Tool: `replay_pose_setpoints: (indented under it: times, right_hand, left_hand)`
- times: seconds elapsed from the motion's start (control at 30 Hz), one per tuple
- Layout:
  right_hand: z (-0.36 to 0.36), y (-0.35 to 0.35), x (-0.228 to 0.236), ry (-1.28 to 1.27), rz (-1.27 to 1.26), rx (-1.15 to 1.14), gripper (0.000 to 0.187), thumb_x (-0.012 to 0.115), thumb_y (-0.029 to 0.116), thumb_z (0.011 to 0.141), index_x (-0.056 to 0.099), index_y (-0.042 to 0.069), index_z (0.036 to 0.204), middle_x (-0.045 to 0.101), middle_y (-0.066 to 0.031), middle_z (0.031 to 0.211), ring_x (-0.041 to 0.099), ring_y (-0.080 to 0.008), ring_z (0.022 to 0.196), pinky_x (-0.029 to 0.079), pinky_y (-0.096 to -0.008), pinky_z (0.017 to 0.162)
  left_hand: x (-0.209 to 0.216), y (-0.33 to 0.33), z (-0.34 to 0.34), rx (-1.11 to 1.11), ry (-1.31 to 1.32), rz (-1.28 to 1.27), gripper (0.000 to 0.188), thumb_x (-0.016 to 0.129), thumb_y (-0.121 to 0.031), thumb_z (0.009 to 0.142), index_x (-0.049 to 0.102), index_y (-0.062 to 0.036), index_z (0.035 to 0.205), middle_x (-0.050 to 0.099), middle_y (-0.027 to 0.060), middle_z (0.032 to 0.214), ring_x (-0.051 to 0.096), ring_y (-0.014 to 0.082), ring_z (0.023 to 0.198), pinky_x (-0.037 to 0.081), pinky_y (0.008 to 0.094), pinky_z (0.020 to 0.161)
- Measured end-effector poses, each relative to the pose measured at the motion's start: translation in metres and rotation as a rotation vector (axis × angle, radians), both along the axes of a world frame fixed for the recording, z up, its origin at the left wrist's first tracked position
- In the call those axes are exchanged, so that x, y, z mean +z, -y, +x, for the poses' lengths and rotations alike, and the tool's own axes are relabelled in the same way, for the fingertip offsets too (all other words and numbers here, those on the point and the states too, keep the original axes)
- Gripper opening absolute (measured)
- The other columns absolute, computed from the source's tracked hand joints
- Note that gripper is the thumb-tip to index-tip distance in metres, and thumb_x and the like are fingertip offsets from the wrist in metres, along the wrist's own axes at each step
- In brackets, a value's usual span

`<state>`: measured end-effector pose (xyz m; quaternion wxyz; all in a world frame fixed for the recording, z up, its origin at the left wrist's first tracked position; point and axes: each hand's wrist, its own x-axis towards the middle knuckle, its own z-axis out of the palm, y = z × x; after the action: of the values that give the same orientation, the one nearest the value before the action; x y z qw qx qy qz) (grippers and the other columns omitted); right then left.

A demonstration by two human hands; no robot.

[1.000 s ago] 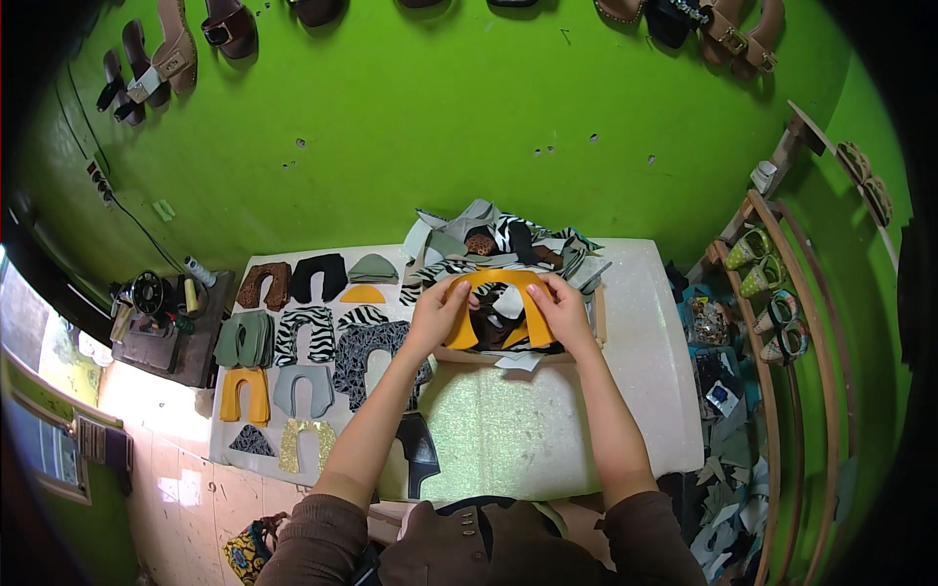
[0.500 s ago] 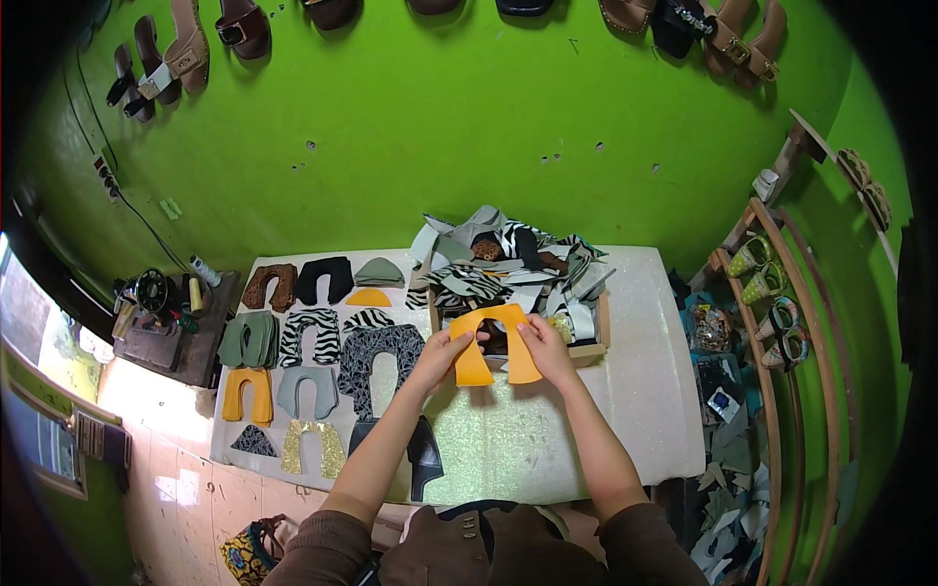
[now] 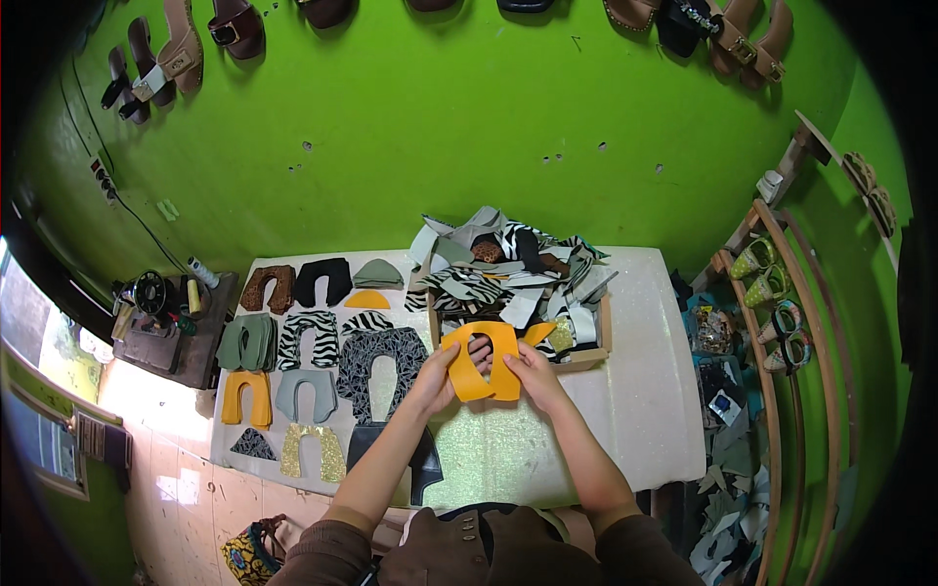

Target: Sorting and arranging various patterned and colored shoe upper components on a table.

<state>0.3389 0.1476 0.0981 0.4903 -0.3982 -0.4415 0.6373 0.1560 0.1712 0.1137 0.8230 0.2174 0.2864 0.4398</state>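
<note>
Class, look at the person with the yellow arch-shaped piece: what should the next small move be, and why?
Probably carry the yellow piece leftward and lay it on the yellow stack. The left hand and right hand hold it in front of the scrap box, and the stack shows the same colour and a similar arch shape.

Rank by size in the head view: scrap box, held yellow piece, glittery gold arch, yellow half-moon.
1. Scrap box
2. Held yellow piece, though probably looking larger because it's raised nearer the camera
3. Glittery gold arch
4. Yellow half-moon
</note>
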Motion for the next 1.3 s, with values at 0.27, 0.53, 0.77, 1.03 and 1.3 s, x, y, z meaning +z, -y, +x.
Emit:
replay_pose_setpoints:
  times: [0.27,0.53,0.77,1.03,1.3]
  right_hand:
    - [-0.014,0.023,-0.01,-0.175,-0.099,-0.052,0.03,0.04,0.007,0.091,0.041,-0.002,0.12,0.056,-0.013,0.11,0.056,-0.0189,0.101,0.045,-0.0279,0.086]
    - [-0.024,0.025,0.002,-0.098,-0.035,-0.034,0.029,0.04,0.008,0.092,0.043,-0.003,0.119,0.057,-0.0132,0.11,0.056,-0.0191,0.1,0.044,-0.0284,0.087]
    - [-0.023,0.03,0.004,-0.329,-0.125,-0.153,0.029,0.038,0.006,0.092,0.043,-0.004,0.119,0.055,-0.0152,0.112,0.054,-0.0222,0.105,0.043,-0.0315,0.09]
    - [-0.018,0.042,-0.002,-0.623,-0.25,-0.108,0.037,0.037,0.003,0.089,0.036,-0.001,0.126,0.048,-0.0145,0.122,0.048,-0.0232,0.114,0.041,-0.0348,0.093]
    - [-0.043,0.067,-0.014,-0.751,-0.393,0.043,0.042,0.04,0.006,0.087,0.033,0.003,0.129,0.045,-0.0116,0.126,0.044,-0.023,0.116,0.037,-0.0376,0.097]
  left_hand:
    - [-0.028,0.02,-0.012,-0.089,0.238,-0.081,0.042,0.034,-0.019,0.093,0.032,0.0064,0.126,0.044,0.0173,0.125,0.044,0.0274,0.116,0.033,0.0408,0.101]
    - [-0.009,0.022,-0.023,-0.028,0.416,-0.18,0.042,0.035,-0.02,0.092,0.032,0.0014,0.127,0.043,0.0153,0.126,0.04,0.0266,0.121,0.028,0.0469,0.103]
    - [-0.005,0.033,-0.02,-0.069,0.463,-0.183,0.042,0.03,-0.019,0.093,0.029,0.0011,0.13,0.039,0.0135,0.132,0.037,0.0254,0.123,0.03,0.0427,0.103]
    - [-0.013,0.053,-0.013,0.053,0.229,-0.017,0.04,0.035,-0.007,0.091,0.03,-0.003,0.13,0.043,0.0119,0.127,0.043,0.0219,0.118,0.04,0.0368,0.097]
    - [-0.033,0.075,-0.036,0.19,0.267,-0.083,0.04,0.037,-0.006,0.09,0.032,-0.0061,0.13,0.044,0.0127,0.125,0.046,0.0223,0.115,0.04,0.0361,0.097]
